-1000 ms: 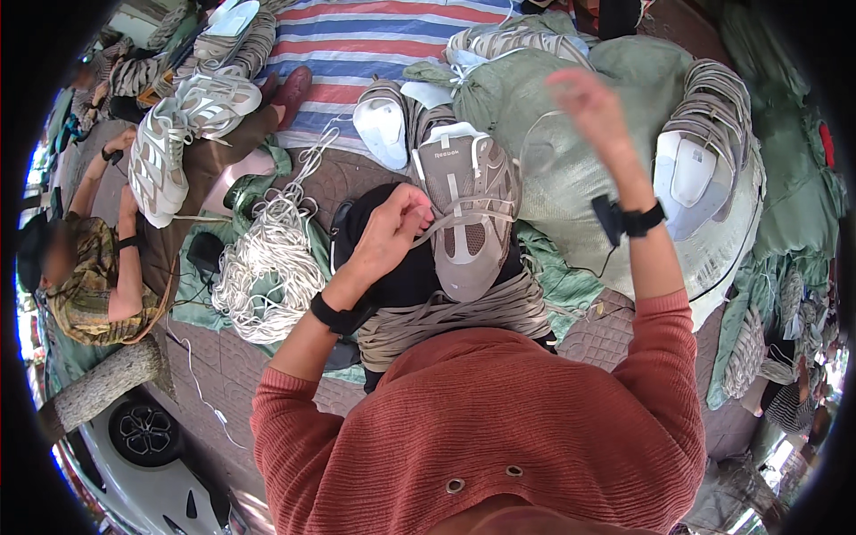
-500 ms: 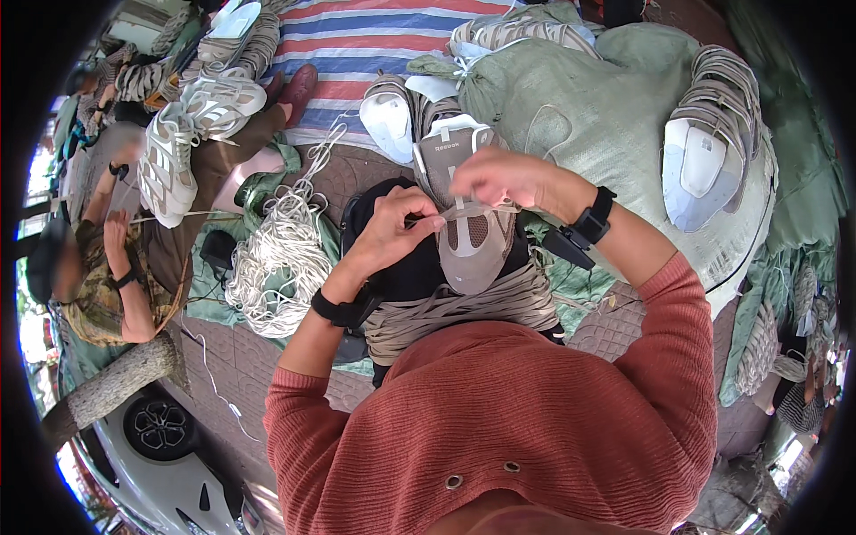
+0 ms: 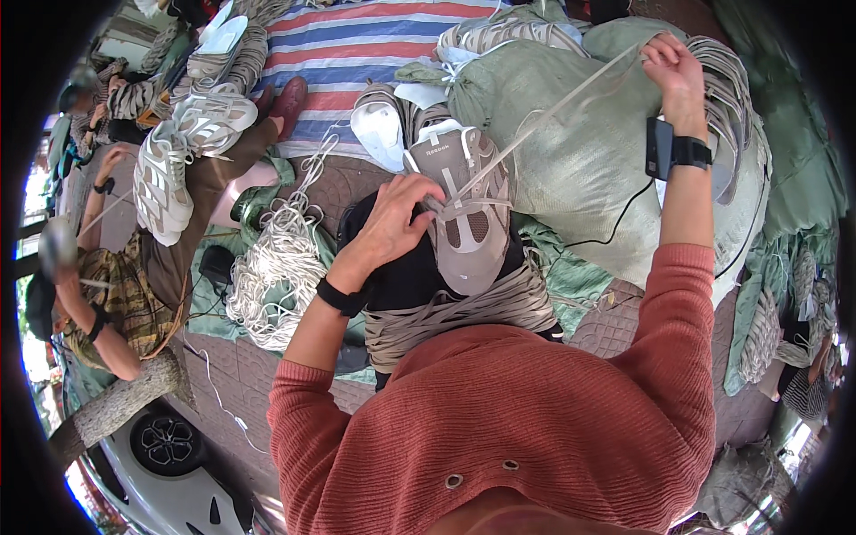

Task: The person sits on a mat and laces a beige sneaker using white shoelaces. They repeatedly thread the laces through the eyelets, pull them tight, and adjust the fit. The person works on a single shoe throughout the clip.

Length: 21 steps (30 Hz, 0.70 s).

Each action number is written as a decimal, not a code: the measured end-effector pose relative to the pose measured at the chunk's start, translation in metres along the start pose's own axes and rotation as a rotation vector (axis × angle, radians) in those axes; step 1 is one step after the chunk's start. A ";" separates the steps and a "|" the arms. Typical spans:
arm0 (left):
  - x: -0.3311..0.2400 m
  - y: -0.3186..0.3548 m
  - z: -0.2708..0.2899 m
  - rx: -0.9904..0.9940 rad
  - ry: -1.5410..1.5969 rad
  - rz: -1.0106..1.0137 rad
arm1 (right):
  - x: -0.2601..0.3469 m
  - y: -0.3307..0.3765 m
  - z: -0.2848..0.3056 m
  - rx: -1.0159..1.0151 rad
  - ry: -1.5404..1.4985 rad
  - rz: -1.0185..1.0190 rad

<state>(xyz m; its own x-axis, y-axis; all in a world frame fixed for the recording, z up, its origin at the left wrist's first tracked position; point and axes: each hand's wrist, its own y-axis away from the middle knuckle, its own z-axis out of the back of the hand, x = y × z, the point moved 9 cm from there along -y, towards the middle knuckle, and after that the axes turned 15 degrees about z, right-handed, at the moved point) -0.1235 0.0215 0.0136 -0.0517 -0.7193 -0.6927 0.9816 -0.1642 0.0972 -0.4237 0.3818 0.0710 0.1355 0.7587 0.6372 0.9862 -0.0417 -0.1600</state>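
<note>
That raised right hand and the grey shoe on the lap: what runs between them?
In the head view, a pale shoelace stretches taut from the shoe to the right hand, crossing above a green sack.

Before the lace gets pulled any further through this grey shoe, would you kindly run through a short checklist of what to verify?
1. Left hand steadies the grey shoe: ok.
2. Right hand grips the lace end: ok.
3. Lace taut, no slack loop: ok.
4. Lace threaded through the correct eyelet: cannot tell.
5. Shoe resting securely on the lap: ok.
6. Lace clear of the green sack: not ok, it runs across it.
</note>
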 end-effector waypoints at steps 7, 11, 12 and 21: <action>-0.036 -0.017 -0.020 -0.244 -0.249 -0.118 | -0.055 0.101 -0.045 0.339 1.296 -0.026; -0.005 -0.037 -0.034 -0.117 -0.032 0.052 | -0.088 0.171 -0.059 0.566 1.021 -0.316; -0.001 -0.038 -0.032 0.022 0.252 0.148 | -0.091 0.187 -0.060 0.613 0.963 -0.355; 0.027 0.058 0.064 0.192 1.745 0.292 | -0.149 0.277 -0.077 0.741 0.713 -0.304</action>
<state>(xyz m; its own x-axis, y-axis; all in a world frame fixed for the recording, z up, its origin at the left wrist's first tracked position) -0.0794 -0.0510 0.0466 0.4648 0.7249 -0.5084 0.8828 -0.3350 0.3293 -0.1633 0.2070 -0.0108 0.1541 0.1061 0.9823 0.7172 0.6719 -0.1850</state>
